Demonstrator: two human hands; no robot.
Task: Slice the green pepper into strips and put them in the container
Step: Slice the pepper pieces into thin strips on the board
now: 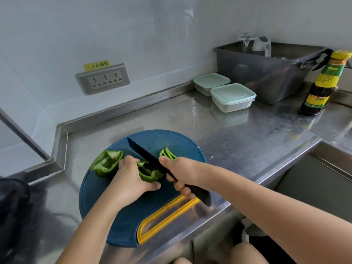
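A round blue cutting board (pixel 122 212) with a yellow handle lies on the steel counter. My left hand (pixel 131 178) holds down a green pepper piece (pixel 149 173) with curled fingers. My right hand (pixel 180 172) grips the black knife (pixel 142 150), whose blade rests against the right side of that piece. A larger pepper half (pixel 106 163) lies to the left on the board. A few cut strips (pixel 167 153) lie right of the blade. Two lidded plastic containers (pixel 233 97) stand at the back of the counter.
A grey plastic tub (pixel 266 73) with a glass and a kettle stands at the back right. A dark sauce bottle (pixel 322 84) stands beside it. A wall socket (pixel 103 79) is on the tiled wall. The counter's front edge runs just below the board.
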